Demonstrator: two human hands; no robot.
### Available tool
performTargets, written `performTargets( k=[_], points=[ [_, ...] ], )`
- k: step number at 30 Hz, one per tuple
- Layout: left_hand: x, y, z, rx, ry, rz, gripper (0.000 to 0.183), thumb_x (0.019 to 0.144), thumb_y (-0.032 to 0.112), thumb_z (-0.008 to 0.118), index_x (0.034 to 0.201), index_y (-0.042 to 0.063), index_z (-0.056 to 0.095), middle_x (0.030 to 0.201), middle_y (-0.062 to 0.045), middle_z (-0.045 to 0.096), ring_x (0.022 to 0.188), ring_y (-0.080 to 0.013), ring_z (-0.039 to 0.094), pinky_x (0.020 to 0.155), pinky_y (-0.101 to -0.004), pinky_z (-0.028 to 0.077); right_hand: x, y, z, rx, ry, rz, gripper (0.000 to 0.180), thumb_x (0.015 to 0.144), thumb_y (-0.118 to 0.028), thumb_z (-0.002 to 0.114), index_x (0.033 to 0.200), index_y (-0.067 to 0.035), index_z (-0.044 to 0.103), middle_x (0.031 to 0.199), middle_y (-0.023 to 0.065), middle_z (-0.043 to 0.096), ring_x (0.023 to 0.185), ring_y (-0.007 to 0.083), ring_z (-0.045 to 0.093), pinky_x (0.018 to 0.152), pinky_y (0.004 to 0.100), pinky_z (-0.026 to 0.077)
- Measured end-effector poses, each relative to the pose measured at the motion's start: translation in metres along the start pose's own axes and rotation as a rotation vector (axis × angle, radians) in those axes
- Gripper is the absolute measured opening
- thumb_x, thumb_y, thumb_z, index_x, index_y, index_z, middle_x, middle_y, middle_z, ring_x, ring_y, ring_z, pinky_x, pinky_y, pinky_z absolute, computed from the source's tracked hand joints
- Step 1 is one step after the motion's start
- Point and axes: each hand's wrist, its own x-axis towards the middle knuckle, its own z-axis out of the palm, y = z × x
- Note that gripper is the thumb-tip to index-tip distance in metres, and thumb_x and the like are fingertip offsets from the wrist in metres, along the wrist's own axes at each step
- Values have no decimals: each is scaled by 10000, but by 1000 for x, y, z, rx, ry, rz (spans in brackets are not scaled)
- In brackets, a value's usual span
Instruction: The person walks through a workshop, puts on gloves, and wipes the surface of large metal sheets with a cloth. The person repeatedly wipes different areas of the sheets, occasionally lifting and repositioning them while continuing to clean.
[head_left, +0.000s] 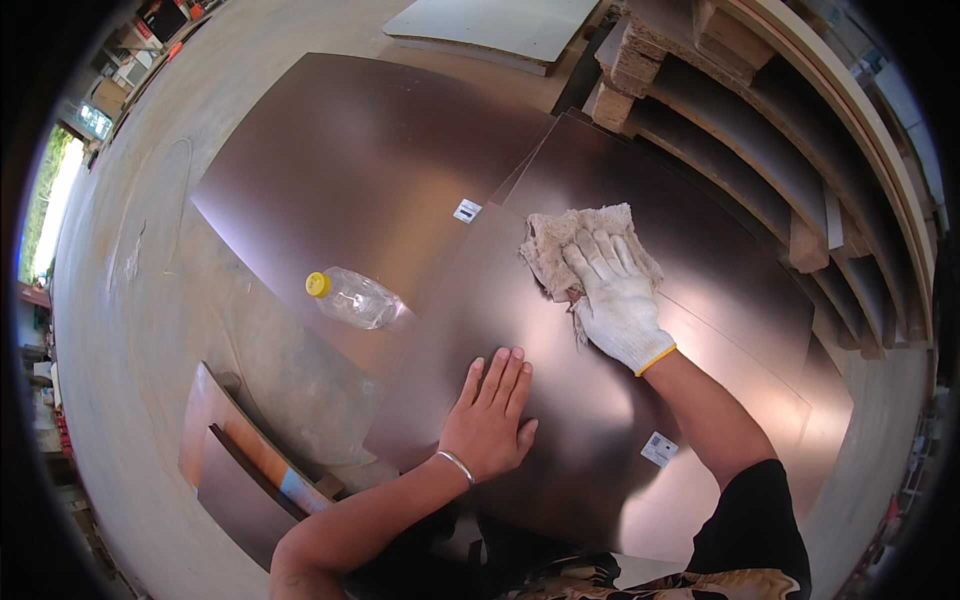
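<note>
My right hand (616, 300), in a white knit glove with a yellow cuff edge, presses a beige terry cloth (555, 240) flat against a glossy brownish panel (480, 300). Bare, with a metal bangle at the wrist, my left hand (491, 420) rests palm down on the same panel, holding nothing. A clear plastic bottle (360, 298) with a yellow cap lies on its side on another brownish panel (337, 150) to the left. One white label (467, 211) is by the panels' overlap, another (659, 449) near my right forearm. Both bear writing.
Stacked panels with chipboard spacer blocks (808, 244) rise at the right. A white-topped board (495, 26) lies at the top. Several narrow panels (240, 487) stand at the lower left on the concrete floor (142, 322). Shelves with goods line the far left edge.
</note>
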Motion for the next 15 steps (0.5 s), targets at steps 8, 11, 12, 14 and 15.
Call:
performTargets(
  k=[8, 11, 12, 14, 15],
  points=[
    [0, -1, 0, 24, 8, 12, 816, 990, 414, 605, 1624, -39, 360, 1733, -221, 309, 1638, -356, 232, 1342, -537, 137, 73, -52, 16, 202, 71, -58, 472, 987, -247, 618, 1423, -66, 638, 1533, 161, 574, 1415, 395, 501, 1224, 478, 374],
    [-1, -2, 2, -31, 27, 10, 815, 990, 409, 605, 1622, -44, 361, 1733, -218, 311, 1638, -353, 232, 1341, -535, 139, 35, -35, 11, 123, 28, -42, 478, 990, -262, 626, 1428, -72, 638, 1563, 158, 549, 1437, 397, 481, 1228, 476, 368],
    [-1, -2, 2, -41, 32, 12, 816, 990, 410, 605, 1623, -44, 360, 1733, -217, 312, 1638, -352, 232, 1342, -536, 139, 25, -31, 12, 34, 9, -25, 479, 984, -268, 630, 1422, -75, 638, 1569, 156, 539, 1437, 397, 477, 1225, 475, 367],
    [-2, -2, 4, -38, 44, -7, 818, 989, 410, 607, 1623, -46, 360, 1735, -217, 308, 1639, -351, 230, 1341, -536, 140, 29, -34, 17, 73, 32, -56, 510, 968, -249, 637, 1448, -75, 628, 1564, 158, 556, 1455, 408, 467, 1255, 475, 341],
    [-2, -2, 4, -14, 44, -4, 819, 989, 410, 608, 1623, -47, 361, 1737, -217, 304, 1640, -350, 228, 1341, -536, 141, 40, -41, 18, 131, 35, -44, 521, 966, -244, 637, 1459, -78, 623, 1565, 158, 558, 1462, 408, 462, 1265, 473, 331]
  ],
)
